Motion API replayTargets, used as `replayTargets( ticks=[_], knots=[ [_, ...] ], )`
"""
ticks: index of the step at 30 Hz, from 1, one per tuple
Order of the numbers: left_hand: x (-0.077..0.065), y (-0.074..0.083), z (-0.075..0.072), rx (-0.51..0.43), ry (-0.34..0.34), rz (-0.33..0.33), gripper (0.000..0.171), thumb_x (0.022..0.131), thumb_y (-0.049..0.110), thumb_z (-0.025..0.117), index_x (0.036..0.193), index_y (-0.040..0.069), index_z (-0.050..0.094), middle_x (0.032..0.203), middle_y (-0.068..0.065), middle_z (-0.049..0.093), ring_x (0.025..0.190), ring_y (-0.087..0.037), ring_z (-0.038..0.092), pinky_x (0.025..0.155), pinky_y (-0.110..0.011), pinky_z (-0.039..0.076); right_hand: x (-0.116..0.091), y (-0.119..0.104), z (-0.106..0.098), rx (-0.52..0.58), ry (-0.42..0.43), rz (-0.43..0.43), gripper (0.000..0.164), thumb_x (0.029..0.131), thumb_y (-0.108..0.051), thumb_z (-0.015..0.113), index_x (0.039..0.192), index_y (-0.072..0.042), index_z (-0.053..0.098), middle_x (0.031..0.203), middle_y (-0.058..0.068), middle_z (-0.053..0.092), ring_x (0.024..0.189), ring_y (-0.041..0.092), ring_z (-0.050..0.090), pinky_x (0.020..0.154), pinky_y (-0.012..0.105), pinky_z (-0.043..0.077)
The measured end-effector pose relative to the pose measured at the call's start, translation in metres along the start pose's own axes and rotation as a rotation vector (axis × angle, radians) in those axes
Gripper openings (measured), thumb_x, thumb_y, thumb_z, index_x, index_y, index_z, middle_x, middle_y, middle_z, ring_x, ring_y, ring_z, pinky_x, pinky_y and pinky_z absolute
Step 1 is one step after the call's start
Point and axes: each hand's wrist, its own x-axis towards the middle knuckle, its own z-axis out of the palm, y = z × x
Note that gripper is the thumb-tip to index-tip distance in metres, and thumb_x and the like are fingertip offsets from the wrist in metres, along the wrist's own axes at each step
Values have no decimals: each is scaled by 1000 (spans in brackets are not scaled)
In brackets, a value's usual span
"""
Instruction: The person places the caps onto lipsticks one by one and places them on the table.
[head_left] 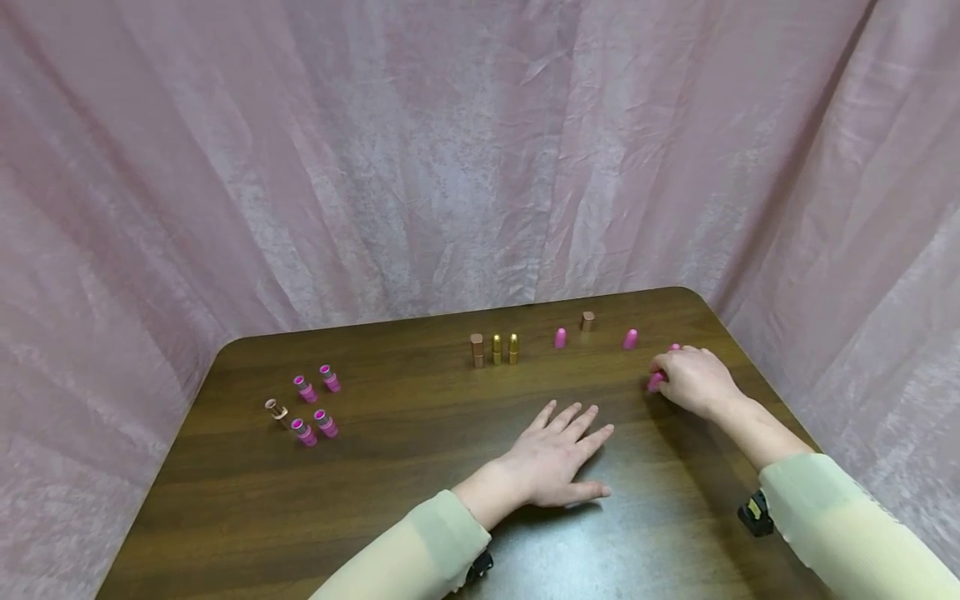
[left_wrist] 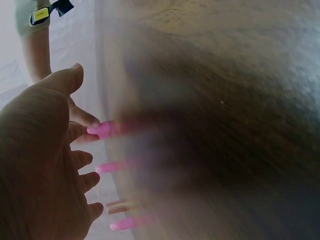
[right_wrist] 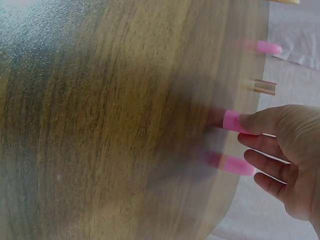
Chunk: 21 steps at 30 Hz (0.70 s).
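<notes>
My right hand (head_left: 692,379) pinches a pink lipstick cap (head_left: 656,381) between thumb and fingertips near the table's right side. In the right wrist view the held cap stands upright at the tabletop, and a second pink cap (right_wrist: 236,165) is just beyond the fingers. My left hand (head_left: 553,458) is palm down over the middle of the table, fingers spread and holding nothing. Nearest beyond it are two more pink caps (head_left: 560,337) and a small rose-gold cap (head_left: 588,321). The left wrist view also shows the right fingers on the held cap (left_wrist: 102,130).
At the table's left stand several uncapped pink lipstick tubes (head_left: 326,423) and one rose-gold tube (head_left: 276,412). Two gold lipsticks (head_left: 497,349) and a closed rose-gold lipstick (head_left: 477,351) stand at the back centre. Pink curtains (head_left: 450,167) hang behind the wooden table (head_left: 405,483).
</notes>
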Motion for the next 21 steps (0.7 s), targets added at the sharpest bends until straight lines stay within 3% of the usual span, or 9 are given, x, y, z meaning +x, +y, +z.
replayTargets(
  ticks=[12, 21],
  knots=[
    [-13, -15, 1, -63, 21, -27, 83, 98, 73, 40, 165, 27, 22, 170, -5, 19, 156, -26, 16, 124, -50, 11, -4, 1, 1, -17, 51, -59, 16, 78, -12, 85, 82, -18, 71, 77, -9, 68, 83, 34, 65, 70, 52, 46],
    [-35, -40, 2, -101, 43, -66, 84, 98, 71, 43, 165, 24, 23, 170, -7, 18, 155, -28, 16, 123, -53, 11, -6, -25, 5, 9, 121, -150, 15, 80, -10, 85, 87, -14, 73, 78, -7, 68, 83, 29, 66, 73, 51, 49]
  ],
)
